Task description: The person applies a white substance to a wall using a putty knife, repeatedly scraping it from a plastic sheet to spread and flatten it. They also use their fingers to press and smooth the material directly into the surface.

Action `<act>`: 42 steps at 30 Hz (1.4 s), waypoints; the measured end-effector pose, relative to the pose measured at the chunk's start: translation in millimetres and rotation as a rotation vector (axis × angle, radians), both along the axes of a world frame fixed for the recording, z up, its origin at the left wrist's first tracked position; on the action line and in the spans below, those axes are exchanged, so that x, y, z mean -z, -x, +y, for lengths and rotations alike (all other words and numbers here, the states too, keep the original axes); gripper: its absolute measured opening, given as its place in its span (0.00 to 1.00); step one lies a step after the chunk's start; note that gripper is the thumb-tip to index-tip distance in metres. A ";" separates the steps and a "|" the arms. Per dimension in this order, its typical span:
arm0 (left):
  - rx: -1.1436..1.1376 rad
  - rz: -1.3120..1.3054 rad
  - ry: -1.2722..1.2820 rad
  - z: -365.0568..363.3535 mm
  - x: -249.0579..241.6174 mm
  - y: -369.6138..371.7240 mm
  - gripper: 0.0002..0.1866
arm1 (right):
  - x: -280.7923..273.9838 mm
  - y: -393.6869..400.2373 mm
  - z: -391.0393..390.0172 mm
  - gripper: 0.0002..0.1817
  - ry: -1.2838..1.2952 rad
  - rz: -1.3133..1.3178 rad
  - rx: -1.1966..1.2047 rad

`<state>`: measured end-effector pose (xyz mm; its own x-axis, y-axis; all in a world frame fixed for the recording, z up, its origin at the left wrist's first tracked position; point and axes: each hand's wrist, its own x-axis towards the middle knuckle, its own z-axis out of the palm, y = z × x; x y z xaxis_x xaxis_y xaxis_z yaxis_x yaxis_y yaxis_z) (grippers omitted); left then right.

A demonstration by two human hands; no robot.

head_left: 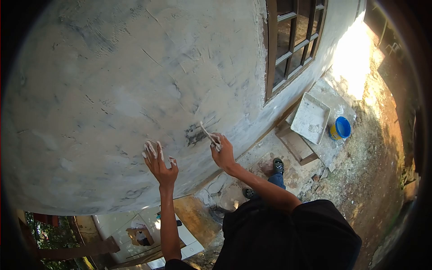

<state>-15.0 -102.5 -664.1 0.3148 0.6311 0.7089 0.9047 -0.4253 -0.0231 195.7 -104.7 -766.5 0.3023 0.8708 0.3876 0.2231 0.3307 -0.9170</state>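
Grips a thin, pale-smeared scraper (207, 132) in the closed right hand (222, 152), near the middle of the scene. Points the scraper's far end up and left, beside a dark, streaky patch (196, 134) on the wall (135, 90); cannot tell from this angle whether touching the wall or just short of it. Holds the left hand (163, 167) open and well to the left of the right one, with fingers spread toward the wall and coated in white paste at the tips; can see nothing held there, and cannot tell whether touching the wall.

Shows grey-white all over the wall, with scattered scratches and darker smudges. Has a brown-framed window (294, 45) set in at the far right. Below the window, to the right of both hands, bears a shallow tray (310, 119) crusted with white on a low table (330, 101), slightly tilted in view. Just beside the tray, on its right, stands a blue and yellow bucket (340, 128).

Wears a black shirt (283, 238), blue trousers (277, 180) and dark, patterned footwear (278, 166). At near left, beyond the left forearm, lies brown paper (139, 236) on a white tiled surface (108, 225).
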 end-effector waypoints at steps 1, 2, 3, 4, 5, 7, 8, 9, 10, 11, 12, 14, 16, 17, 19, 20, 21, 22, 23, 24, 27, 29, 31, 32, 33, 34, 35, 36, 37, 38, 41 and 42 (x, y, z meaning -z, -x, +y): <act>0.001 -0.004 -0.015 0.4 0.5 -0.8 0.35 | -18.5 -25.3 5.3 0.20 -0.060 -0.076 0.101; 0.003 -0.007 -0.027 0.2 1.5 -1.9 0.34 | -31.9 -46.7 13.2 0.20 -0.103 -0.076 0.157; 0.001 -0.012 -0.026 0.0 1.1 -4.0 0.34 | -50.8 -64.1 18.7 0.18 -0.105 -0.116 0.225; 0.005 -0.025 -0.018 0.2 -0.8 -6.6 0.34 | -68.2 -78.2 26.1 0.21 -0.178 -0.170 0.262; 0.011 -0.038 -0.013 0.9 -1.8 -8.9 0.33 | -82.1 -85.4 33.0 0.22 -0.204 -0.203 0.289; 0.026 -0.054 -0.016 2.2 -0.5 -9.5 0.34 | -100.1 -88.0 44.3 0.25 -0.195 -0.292 0.334; 0.038 -0.068 -0.017 3.0 0.0 -9.1 0.34 | -100.5 -84.0 48.5 0.25 -0.198 -0.293 0.335; 0.035 -0.072 -0.019 3.3 0.3 -9.1 0.34 | -98.6 -78.7 53.7 0.26 -0.201 -0.385 0.352; 0.025 -0.067 -0.029 2.2 0.6 -8.4 0.33 | -95.5 -73.6 57.5 0.28 -0.203 -0.477 0.365; 0.013 -0.062 -0.039 1.3 0.7 -7.1 0.33 | -91.9 -68.8 58.3 0.28 -0.206 -0.479 0.358; 0.006 -0.065 -0.039 0.8 0.5 -6.0 0.33 | -87.1 -63.4 56.2 0.29 -0.211 -0.519 0.348; -0.012 -0.075 -0.028 -1.1 0.5 -4.7 0.33 | -76.8 -49.9 48.6 0.31 -0.158 -0.585 0.291; -0.016 -0.074 -0.032 -1.3 2.7 -1.9 0.33 | -71.5 -32.5 40.1 0.31 -0.195 -0.610 0.261; -0.017 -0.073 -0.039 -0.6 3.2 -0.9 0.34 | -68.7 -24.2 36.0 0.31 -0.235 -0.634 0.235; -0.020 -0.072 -0.043 -0.2 3.5 -0.2 0.34 | -48.0 -8.1 30.4 0.34 -0.239 -0.692 0.114; -0.017 -0.069 -0.038 -1.2 3.6 -0.7 0.34 | -32.9 1.2 27.8 0.35 -0.219 -0.721 0.053; -0.011 -0.067 -0.035 -2.2 3.3 -1.4 0.34 | -25.9 6.9 24.0 0.35 -0.214 -0.720 0.058; -0.006 -0.078 -0.031 -2.5 2.8 -2.6 0.34 | -19.1 10.4 21.2 0.34 -0.205 -0.756 0.025; -0.002 -0.088 -0.026 -3.3 2.3 -3.7 0.34 | -11.4 12.6 18.7 0.34 -0.196 -0.792 -0.010; 0.002 -0.088 -0.025 -4.2 1.7 -5.0 0.34 | -0.1 13.9 18.0 0.33 -0.136 -0.814 -0.088; 0.002 -0.067 -0.024 -2.9 -2.7 -11.0 0.35 | 16.4 -0.4 11.7 0.33 -0.102 -0.829 -0.182; 0.015 -0.087 -0.027 -2.3 -5.6 -12.8 0.34 | 15.7 -25.0 9.0 0.32 -0.098 -0.786 -0.095; 0.004 -0.085 -0.035 -2.0 -5.9 -12.5 0.34 | 1.1 -50.5 8.3 0.30 -0.121 -0.673 0.111; -0.002 -0.081 -0.043 -3.3 -5.1 -12.4 0.34 | -6.3 -62.2 16.2 0.27 -0.062 -0.580 0.197; -0.005 -0.083 -0.035 -5.0 -4.6 -11.8 0.34 | -14.9 -70.5 26.0 0.25 -0.073 -0.489 0.322; -0.002 -0.085 -0.050 -4.4 -4.9 -12.0 0.34 | -20.2 -74.8 36.1 0.25 -0.030 -0.418 0.372; 0.003 -0.087 -0.067 -3.1 -5.2 -12.6 0.34 | -23.7 -74.6 43.1 0.24 0.010 -0.347 0.424; 0.004 -0.087 -0.067 -3.2 -4.8 -12.5 0.34 | -17.4 -67.5 47.1 0.24 0.010 -0.346 0.425; 0.000 -0.084 -0.060 -4.2 -4.3 -11.5 0.34 | -7.9 -56.1 52.1 0.24 -0.012 -0.338 0.450; -0.005 -0.080 -0.052 -4.8 -3.9 -10.2 0.34 | 0.1 -45.1 55.4 0.24 -0.034 -0.330 0.474; -0.009 -0.081 -0.035 -8.1 -1.3 -8.5 0.34 | 10.0 -17.6 45.6 0.23 -0.080 -0.326 0.443; -0.014 -0.078 -0.031 -8.6 0.9 -6.8 0.34 | 19.7 -6.8 39.8 0.25 -0.092 -0.344 0.376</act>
